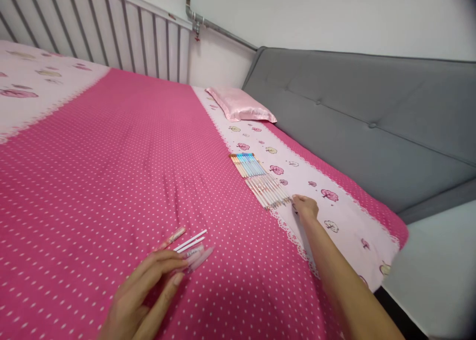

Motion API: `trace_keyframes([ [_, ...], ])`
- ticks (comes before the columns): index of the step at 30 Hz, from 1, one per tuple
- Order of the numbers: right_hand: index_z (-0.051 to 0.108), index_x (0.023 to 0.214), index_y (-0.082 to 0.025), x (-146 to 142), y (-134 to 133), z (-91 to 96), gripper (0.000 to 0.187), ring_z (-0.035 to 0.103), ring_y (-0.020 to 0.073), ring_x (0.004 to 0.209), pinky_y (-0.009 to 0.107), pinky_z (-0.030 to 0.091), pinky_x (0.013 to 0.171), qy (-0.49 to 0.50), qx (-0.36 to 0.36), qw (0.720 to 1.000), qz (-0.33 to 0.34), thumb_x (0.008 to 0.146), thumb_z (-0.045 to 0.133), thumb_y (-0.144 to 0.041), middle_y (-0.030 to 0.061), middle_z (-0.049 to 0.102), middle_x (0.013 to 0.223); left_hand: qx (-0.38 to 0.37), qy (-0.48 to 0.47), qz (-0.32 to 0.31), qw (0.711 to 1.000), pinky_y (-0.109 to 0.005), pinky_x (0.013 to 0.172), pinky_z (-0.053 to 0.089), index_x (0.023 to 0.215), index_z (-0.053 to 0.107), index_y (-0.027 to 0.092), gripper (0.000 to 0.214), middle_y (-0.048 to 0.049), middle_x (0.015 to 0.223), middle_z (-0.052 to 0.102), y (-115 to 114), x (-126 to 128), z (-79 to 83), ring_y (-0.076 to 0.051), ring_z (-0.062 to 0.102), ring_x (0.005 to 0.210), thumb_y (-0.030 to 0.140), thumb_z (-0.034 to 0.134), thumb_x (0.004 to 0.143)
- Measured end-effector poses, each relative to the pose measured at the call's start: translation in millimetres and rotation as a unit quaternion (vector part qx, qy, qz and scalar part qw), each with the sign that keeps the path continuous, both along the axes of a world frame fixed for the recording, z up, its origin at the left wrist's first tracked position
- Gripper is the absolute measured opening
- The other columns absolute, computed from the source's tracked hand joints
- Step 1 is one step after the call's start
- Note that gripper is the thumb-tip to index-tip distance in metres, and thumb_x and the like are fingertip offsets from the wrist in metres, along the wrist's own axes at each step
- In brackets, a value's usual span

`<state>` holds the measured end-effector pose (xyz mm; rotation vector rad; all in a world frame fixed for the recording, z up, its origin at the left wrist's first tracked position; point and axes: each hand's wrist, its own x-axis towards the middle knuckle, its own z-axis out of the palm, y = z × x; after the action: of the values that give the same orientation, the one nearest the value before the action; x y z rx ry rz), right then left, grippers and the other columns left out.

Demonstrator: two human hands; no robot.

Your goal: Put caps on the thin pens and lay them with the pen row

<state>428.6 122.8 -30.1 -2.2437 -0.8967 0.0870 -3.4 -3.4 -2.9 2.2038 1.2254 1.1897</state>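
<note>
The lower row point(267, 191) of pale, patterned pens lay on the bed point(148, 146), side by side and slanting, across the lace-like border between the dotted pink cloth and a white band point(330, 226) printed with trees. The upper row point(248, 165), pens in peach and blue, lay just beyond the lower row, end to end with it.

The right hand point(307, 208) was at the right end of the lower row, its fingers drawn together by the last pens; whether it gripped one could not be told. The left hand point(145, 285) was nearer than the lower row and to its left, loosely open, thumb apart from the fingers, fingertips over the near ends of some loose pieces. These were a patterned pen point(174, 237), two thin white sticks point(191, 241) and some pink pens point(203, 257), one with dark lettering, all pointing up toward the lower row.

A pink pillow point(241, 105) rested beyond the lower row, well apart from it. To the right of the lower row stood a grey headboard point(345, 97); far beyond it to the left, a white radiator point(111, 32) and a pipe point(226, 31).
</note>
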Motion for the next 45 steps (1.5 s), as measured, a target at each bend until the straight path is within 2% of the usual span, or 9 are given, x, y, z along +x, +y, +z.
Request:
trace_keyframes([
  [3,0.070,0.096,-0.014,-21.3,-7.9,8.5,0.036,0.064,0.0295,0.079,0.041,0.046,0.073,0.007,0.014,0.999,-0.043,0.071,0.054,-0.035,0.0141,0.070,0.086,0.012,-0.037,0.036,0.999,-0.023,0.073,0.052,0.099,0.060,0.026,0.016,-0.0007,0.094,0.064,0.7,1.8,7.2,-0.015,0.061,0.087,0.028,0.051,0.087],
  [7,0.065,0.106,-0.012,-70.1,-16.7,18.4,0.042,0.061,0.0296,0.086,0.042,0.044,0.079,0.008,0.060,0.998,-0.001,0.074,0.052,-0.036,0.0164,0.066,0.098,0.017,-0.062,0.127,0.990,-0.024,0.060,0.051,0.101,0.059,0.021,0.019,-0.0033,0.090,0.061,4.4,-2.1,10.1,-0.015,0.059,0.073,0.030,0.052,0.086],
  [10,0.063,0.108,-0.012,-120.0,-23.1,19.4,0.041,0.059,0.0273,0.091,0.040,0.044,0.082,0.008,0.093,0.993,0.072,0.076,0.051,-0.036,0.0164,0.064,0.105,-0.006,-0.026,0.184,0.983,-0.037,0.078,0.052,0.108,0.056,0.018,0.030,-0.0080,0.100,0.060,8.3,-6.3,8.6,-0.022,0.058,0.091,0.036,0.050,0.086],
  [14,0.062,0.108,-0.010,-194.3,-38.2,10.0,0.040,0.056,0.0233,0.099,0.037,0.041,0.091,0.016,0.121,0.974,0.192,0.080,0.049,-0.036,0.0153,0.063,0.108,-0.051,0.082,0.190,0.977,-0.048,0.098,0.040,0.118,0.051,0.010,0.043,-0.0167,0.123,0.053,11.1,-8.5,2.6,-0.030,0.047,0.117,0.039,0.042,0.088],
  [19,0.062,0.108,-0.016,-258.0,-69.4,-3.6,0.037,0.053,0.0226,0.109,0.039,0.038,0.097,0.019,0.123,0.940,0.317,0.086,0.044,-0.040,0.0112,0.061,0.116,-0.092,0.189,0.144,0.967,-0.051,0.099,0.038,0.123,0.046,0.005,0.052,-0.0222,0.128,0.049,8.5,-6.2,-5.2,-0.034,0.045,0.119,0.042,0.045,0.085],
  [23,0.060,0.113,-0.018,-266.3,-90.2,-5.1,0.040,0.052,0.0220,0.111,0.041,0.038,0.098,-0.005,0.115,0.904,0.413,0.092,0.034,-0.039,0.0092,0.061,0.117,-0.076,0.210,0.109,0.969,-0.050,0.097,0.038,0.120,0.048,0.008,0.051,-0.0196,0.120,0.055,7.4,-4.9,-6.3,-0.033,0.049,0.114,0.044,0.051,0.083],
  [33,0.040,0.136,-0.017,-260.6,-132.0,-6.1,0.048,0.031,0.0205,0.133,0.045,0.024,0.111,0.020,0.038,0.862,0.505,0.094,0.027,-0.038,0.0099,0.040,0.142,-0.067,0.213,0.041,0.974,-0.047,0.100,0.036,0.127,0.042,0.011,0.055,-0.0180,0.127,0.052,6.4,-4.3,-5.3,-0.030,0.046,0.119,0.042,0.052,0.083],
  [38,0.033,0.139,-0.014,-253.9,-149.0,0.1,0.053,0.029,0.0211,0.134,0.045,0.024,0.111,0.024,0.018,0.858,0.512,0.092,0.034,-0.039,0.0129,0.036,0.144,-0.078,0.216,-0.024,0.973,-0.047,0.101,0.036,0.130,0.041,0.014,0.053,-0.0160,0.130,0.051,4.8,-3.9,-1.8,-0.029,0.046,0.121,0.037,0.051,0.084],
  [45,0.031,0.139,-0.020,-254.6,-151.1,-2.5,0.054,0.030,0.0224,0.134,0.047,0.026,0.110,0.035,0.071,0.869,0.489,0.089,0.042,-0.036,0.0111,0.036,0.143,-0.082,0.186,-0.061,0.977,-0.044,0.097,0.041,0.126,0.046,0.015,0.047,-0.0137,0.124,0.056,5.2,-5.1,-0.1,-0.026,0.051,0.114,0.031,0.053,0.083],
])
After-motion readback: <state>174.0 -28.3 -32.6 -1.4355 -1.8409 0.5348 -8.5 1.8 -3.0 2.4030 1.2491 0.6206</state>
